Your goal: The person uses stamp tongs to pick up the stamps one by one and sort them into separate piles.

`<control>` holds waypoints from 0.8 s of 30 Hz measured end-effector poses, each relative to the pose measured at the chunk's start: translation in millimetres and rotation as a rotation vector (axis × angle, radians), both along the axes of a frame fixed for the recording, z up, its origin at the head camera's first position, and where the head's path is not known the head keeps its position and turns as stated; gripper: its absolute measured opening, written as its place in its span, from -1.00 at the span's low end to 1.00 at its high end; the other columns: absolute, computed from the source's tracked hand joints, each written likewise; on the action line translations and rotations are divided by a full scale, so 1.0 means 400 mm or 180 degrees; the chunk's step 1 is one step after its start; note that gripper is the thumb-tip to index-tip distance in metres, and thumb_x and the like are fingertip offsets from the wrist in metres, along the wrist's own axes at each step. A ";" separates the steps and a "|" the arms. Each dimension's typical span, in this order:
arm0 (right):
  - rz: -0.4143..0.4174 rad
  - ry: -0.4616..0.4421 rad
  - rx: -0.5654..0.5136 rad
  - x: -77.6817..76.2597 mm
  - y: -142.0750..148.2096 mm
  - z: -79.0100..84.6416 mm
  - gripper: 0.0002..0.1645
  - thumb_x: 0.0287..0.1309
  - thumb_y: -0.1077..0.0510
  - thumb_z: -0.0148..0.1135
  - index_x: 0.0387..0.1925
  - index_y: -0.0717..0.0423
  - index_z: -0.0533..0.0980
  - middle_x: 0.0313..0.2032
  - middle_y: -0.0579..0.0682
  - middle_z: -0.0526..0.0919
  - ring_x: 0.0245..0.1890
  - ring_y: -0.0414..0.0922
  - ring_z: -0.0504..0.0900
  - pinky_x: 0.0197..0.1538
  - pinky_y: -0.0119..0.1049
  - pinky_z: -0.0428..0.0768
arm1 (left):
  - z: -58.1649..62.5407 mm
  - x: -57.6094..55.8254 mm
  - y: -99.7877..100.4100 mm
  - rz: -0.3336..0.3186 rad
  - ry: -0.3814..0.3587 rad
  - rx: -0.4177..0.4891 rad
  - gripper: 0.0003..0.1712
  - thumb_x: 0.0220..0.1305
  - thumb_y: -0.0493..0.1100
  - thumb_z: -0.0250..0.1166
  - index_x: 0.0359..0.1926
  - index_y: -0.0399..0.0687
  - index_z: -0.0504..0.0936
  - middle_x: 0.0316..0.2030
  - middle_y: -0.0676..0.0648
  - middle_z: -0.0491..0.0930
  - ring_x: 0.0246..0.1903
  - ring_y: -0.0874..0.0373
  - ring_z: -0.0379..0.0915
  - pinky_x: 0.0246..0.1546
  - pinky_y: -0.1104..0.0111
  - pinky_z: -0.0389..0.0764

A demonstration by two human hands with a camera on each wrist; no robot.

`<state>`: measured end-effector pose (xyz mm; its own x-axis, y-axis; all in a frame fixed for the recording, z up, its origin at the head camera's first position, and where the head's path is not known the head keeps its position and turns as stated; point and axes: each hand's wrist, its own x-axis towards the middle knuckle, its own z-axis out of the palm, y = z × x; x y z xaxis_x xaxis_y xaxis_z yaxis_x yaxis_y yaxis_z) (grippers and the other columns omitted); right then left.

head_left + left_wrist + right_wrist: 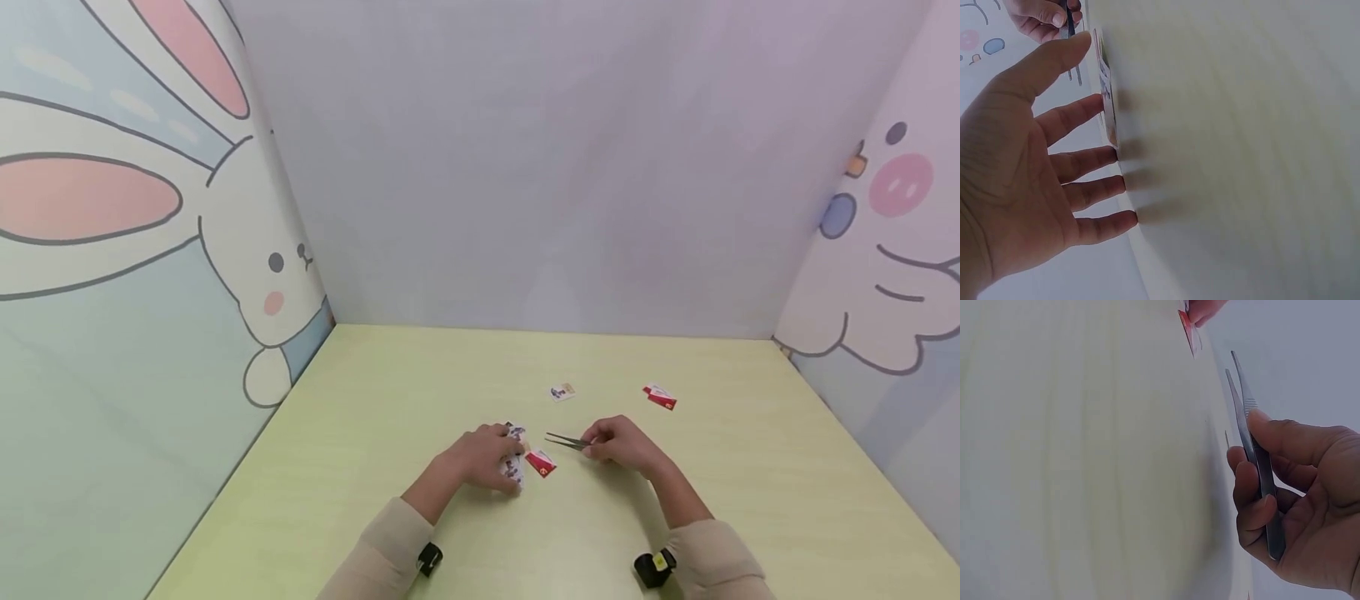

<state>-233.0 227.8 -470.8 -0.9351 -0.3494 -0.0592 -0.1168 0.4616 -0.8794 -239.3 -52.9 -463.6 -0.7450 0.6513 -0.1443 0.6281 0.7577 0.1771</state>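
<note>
Small printed cards [514,471] lie on the pale yellow table under my left hand [483,457], which partly covers them. In the left wrist view the fingers are spread and nearly straight, with several fingertips resting on the tabletop and the index fingertip at the cards' edge [1107,103]. A red and white card [541,462] lies just right of that hand. My right hand [618,443] holds metal tweezers [1263,469] between thumb and fingers. The tweezers' tips are apart, point left toward the cards, and have nothing between them.
Farther back on the table [420,367] lies a single printed card [561,392]. Overlapping red and white cards [661,397] lie beyond my right hand. A plain wall [525,183] closes off the back, and cartoon-printed panels [135,350] stand along both sides.
</note>
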 end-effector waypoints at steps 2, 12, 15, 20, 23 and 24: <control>0.0002 0.0002 0.0036 -0.003 -0.008 -0.001 -0.83 0.03 0.25 0.31 -0.32 0.29 0.58 -0.51 -0.04 0.48 -0.52 -0.14 0.40 -0.47 -0.33 0.38 | 0.002 -0.001 0.000 0.0000 -0.0011 -0.0003 -0.35 -0.04 0.27 0.34 0.12 0.28 0.53 0.16 0.01 0.37 0.08 0.06 0.29 -0.11 0.17 0.46; -0.0166 -0.0075 0.0354 -0.015 -0.055 -0.005 -0.87 0.02 0.31 0.31 -0.32 0.26 0.60 -0.53 -0.03 0.48 -0.52 -0.12 0.40 -0.45 -0.28 0.39 | 0.005 0.001 0.006 0.0091 -0.0081 -0.0082 -0.38 -0.06 0.29 0.34 0.10 0.39 0.53 0.21 -0.03 0.33 0.15 0.00 0.25 -0.02 0.09 0.43; -0.0216 -0.0079 0.0430 -0.016 -0.065 0.000 -0.89 0.02 0.31 0.31 -0.34 0.24 0.60 -0.53 -0.04 0.48 -0.51 -0.13 0.40 -0.45 -0.28 0.39 | 0.007 0.002 0.006 0.0074 -0.0082 -0.0069 -0.38 -0.06 0.29 0.35 0.10 0.37 0.54 0.20 -0.03 0.33 0.14 0.01 0.25 -0.03 0.12 0.43; -0.0190 0.0012 0.0477 -0.024 -0.078 -0.004 -0.93 0.01 0.33 0.30 -0.38 0.25 0.60 -0.55 -0.06 0.49 -0.53 -0.14 0.40 -0.46 -0.29 0.38 | 0.007 0.001 0.003 0.0046 -0.0085 -0.0030 -0.36 -0.07 0.28 0.36 0.11 0.35 0.53 0.20 -0.04 0.33 0.14 0.01 0.26 -0.05 0.15 0.44; -0.0153 0.0059 0.0463 -0.025 -0.086 -0.007 -0.94 0.00 0.35 0.29 -0.40 0.26 0.60 -0.57 -0.07 0.48 -0.55 -0.15 0.39 -0.47 -0.29 0.38 | 0.005 0.000 0.002 0.0038 -0.0092 -0.0032 -0.35 -0.08 0.29 0.36 0.11 0.36 0.53 0.19 -0.04 0.33 0.13 0.02 0.27 -0.06 0.15 0.45; -0.0147 0.0064 0.0457 -0.025 -0.089 -0.007 -0.95 0.00 0.36 0.29 -0.41 0.27 0.60 -0.57 -0.07 0.47 -0.55 -0.15 0.39 -0.47 -0.29 0.38 | 0.005 0.000 0.001 0.0036 -0.0097 -0.0033 -0.35 -0.08 0.29 0.36 0.11 0.35 0.53 0.19 -0.04 0.34 0.13 0.03 0.27 -0.06 0.16 0.45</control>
<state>-242.9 192.2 -473.5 -0.9515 -0.2953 -0.0864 -0.1096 0.5876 -0.8017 -239.3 -52.4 -461.6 -0.7474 0.6412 -0.1738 0.6139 0.7666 0.1881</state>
